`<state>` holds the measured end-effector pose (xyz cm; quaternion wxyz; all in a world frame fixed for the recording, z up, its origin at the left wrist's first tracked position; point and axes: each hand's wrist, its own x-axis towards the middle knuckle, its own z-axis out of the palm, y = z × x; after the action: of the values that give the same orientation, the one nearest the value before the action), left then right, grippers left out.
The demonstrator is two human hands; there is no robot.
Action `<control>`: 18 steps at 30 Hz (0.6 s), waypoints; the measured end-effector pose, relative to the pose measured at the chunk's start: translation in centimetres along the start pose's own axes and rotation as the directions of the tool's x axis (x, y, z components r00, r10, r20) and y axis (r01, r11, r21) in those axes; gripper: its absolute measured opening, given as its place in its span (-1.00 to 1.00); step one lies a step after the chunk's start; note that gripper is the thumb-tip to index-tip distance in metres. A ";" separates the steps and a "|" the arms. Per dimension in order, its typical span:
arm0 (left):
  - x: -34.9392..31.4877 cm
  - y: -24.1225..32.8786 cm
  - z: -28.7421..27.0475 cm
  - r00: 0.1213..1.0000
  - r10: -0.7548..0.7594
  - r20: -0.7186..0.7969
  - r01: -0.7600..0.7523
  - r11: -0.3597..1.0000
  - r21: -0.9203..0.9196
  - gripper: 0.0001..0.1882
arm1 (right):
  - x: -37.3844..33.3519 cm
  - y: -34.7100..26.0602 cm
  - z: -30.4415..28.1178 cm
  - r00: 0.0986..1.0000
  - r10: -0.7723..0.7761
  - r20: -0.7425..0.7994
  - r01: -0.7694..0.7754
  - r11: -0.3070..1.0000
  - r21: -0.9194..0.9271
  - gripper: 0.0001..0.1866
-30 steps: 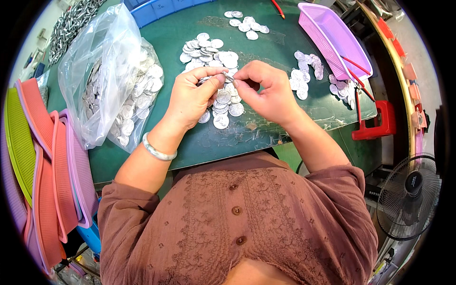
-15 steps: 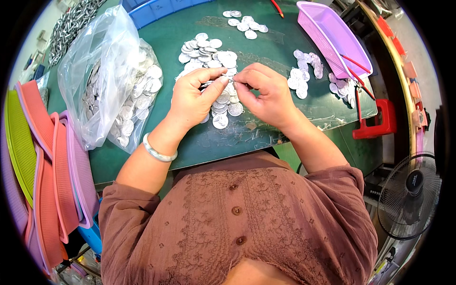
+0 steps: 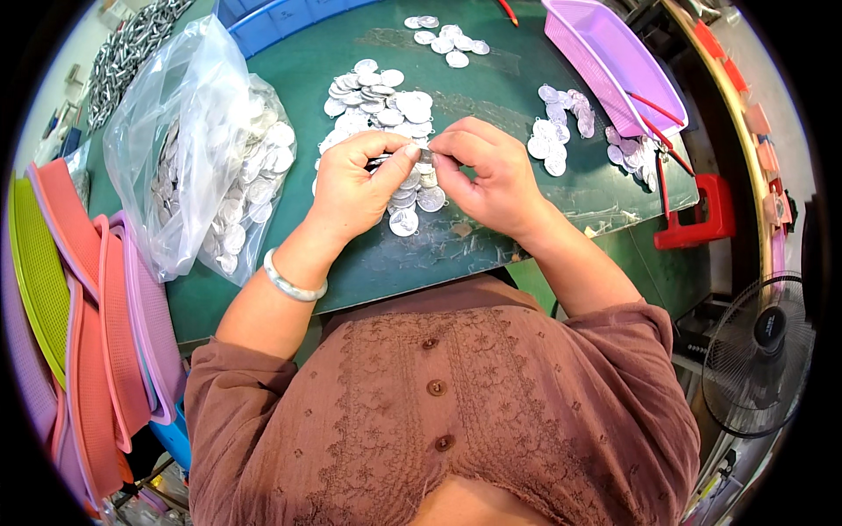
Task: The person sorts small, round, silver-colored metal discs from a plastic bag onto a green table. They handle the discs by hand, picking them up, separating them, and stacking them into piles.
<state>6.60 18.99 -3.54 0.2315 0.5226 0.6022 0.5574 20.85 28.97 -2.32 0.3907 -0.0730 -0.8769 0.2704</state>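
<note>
My left hand [image 3: 355,180], with a pale bangle on its wrist, is closed in a pinch, and silvery round medals [image 3: 379,160] show between its thumb and fingers. Just to its right, the thumb and forefinger of my right hand [image 3: 491,175] pinch a small silvery piece, which looks like a medal [image 3: 425,156] seen nearly edge-on. Fingertips of both hands almost meet there. Beneath and beyond them a heap of loose round medals [image 3: 368,92], some with a small loop at the rim, lies on the green table [image 3: 351,276].
Left of the heap stands a clear plastic bag [image 3: 180,131] full of medals. Smaller medal groups lie at the far middle [image 3: 449,39] and right [image 3: 548,140]. Red-handled pliers [image 3: 662,167] sit by the purple basket [image 3: 605,70]. Stacked colored baskets [image 3: 110,324] flank the left; a fan [image 3: 759,351] stands right.
The silvery piece between my fingertips has turned and shows a little more. Both hands keep nearly the same place; the whole view has shifted slightly.
</note>
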 end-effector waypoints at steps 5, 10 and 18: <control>-0.2 0.4 0.1 0.985 -0.162 0.052 0.168 0.974 -0.151 -0.87 | -0.4 -0.4 0.0 0.919 0.381 0.099 -0.391 0.852 0.347 -0.92; -0.1 0.9 0.1 0.943 -0.316 0.108 0.333 0.902 -0.273 -0.86 | -0.6 0.0 -0.2 0.769 0.574 0.282 -0.617 0.548 0.565 -0.86; 0.1 1.2 -0.2 0.844 -0.470 0.257 0.531 0.668 -0.521 -0.80 | -0.6 0.3 -1.4 0.674 0.655 0.343 -0.711 0.448 0.542 -0.82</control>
<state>6.85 18.83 -2.36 0.5515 0.2698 0.5133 0.5996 22.23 29.60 -2.10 0.2116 -0.2707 -0.6407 0.6866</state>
